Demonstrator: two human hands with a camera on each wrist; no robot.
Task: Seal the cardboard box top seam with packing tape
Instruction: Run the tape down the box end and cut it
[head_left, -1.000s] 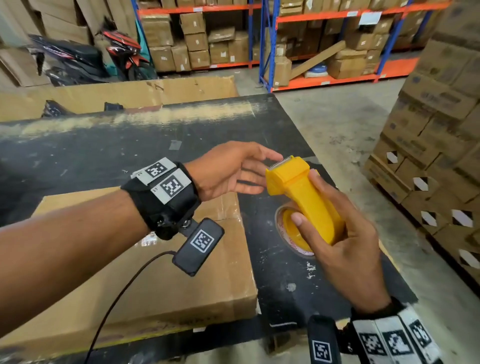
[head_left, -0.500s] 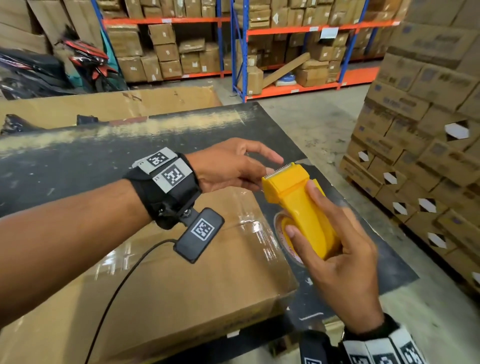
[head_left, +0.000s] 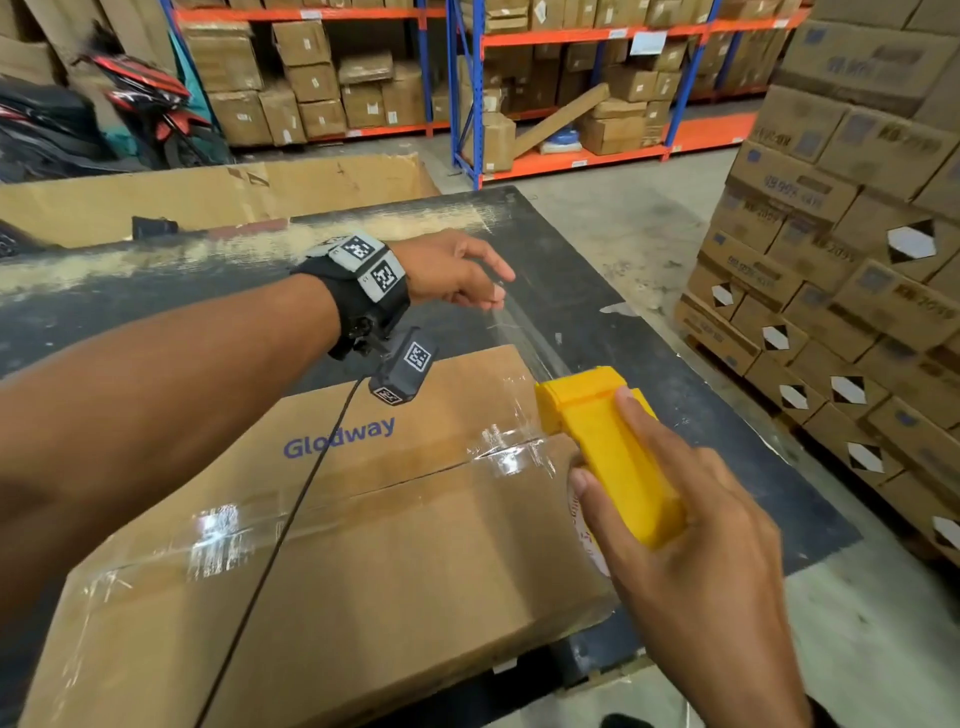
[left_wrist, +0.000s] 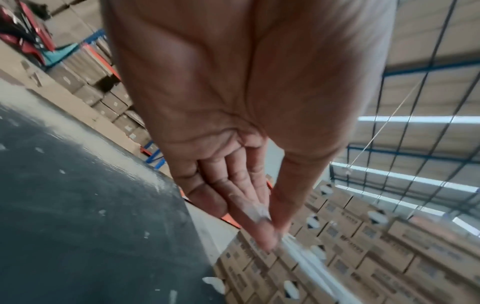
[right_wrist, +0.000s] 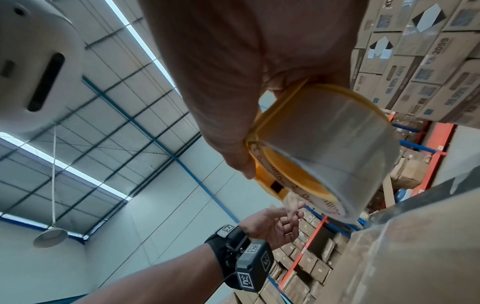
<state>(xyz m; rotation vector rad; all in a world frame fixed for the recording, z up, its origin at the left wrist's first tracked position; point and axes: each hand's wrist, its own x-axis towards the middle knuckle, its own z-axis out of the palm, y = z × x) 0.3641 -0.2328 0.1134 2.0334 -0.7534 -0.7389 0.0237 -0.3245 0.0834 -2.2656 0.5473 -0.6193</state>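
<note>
Head view, change: half a second before, the left hand (head_left: 452, 270) sat close against the toothed front of the yellow tape dispenser (head_left: 608, 441); by this moment the two had parted, and a strip of clear packing tape (head_left: 524, 332) ran taut between them.
Head view, meaning: the free end had been pulled out, so the tape looked ready to be laid on the seam; none of this strip was stuck down yet.
Head view, box: the cardboard box (head_left: 363, 545) marked "Glodway" lay on the dark table (head_left: 597, 270) under both arms, its top seam (head_left: 426, 475) running across, with shiny tape already over parts of the top.
Head view, right hand: the right hand (head_left: 691, 545) was wrapped round the dispenser body, held just over the right end of the seam.
Left wrist view, fingers: thumb and forefinger (left_wrist: 259, 226) were pinched narrow on the tape end (left_wrist: 262, 211), the strip trailing away past the fingertips; the other fingers lay straight beside them.
Left wrist view, surroundings: the table edge and stacked cartons (left_wrist: 363, 246) lay beyond.
Right wrist view, roll: the tape roll (right_wrist: 332, 148) sat in the yellow frame under the curled right-hand fingers (right_wrist: 233, 144).
Right wrist view, left hand: further off, the left hand held the strip up, well apart from the roll, above the box corner (right_wrist: 415, 246).
</note>
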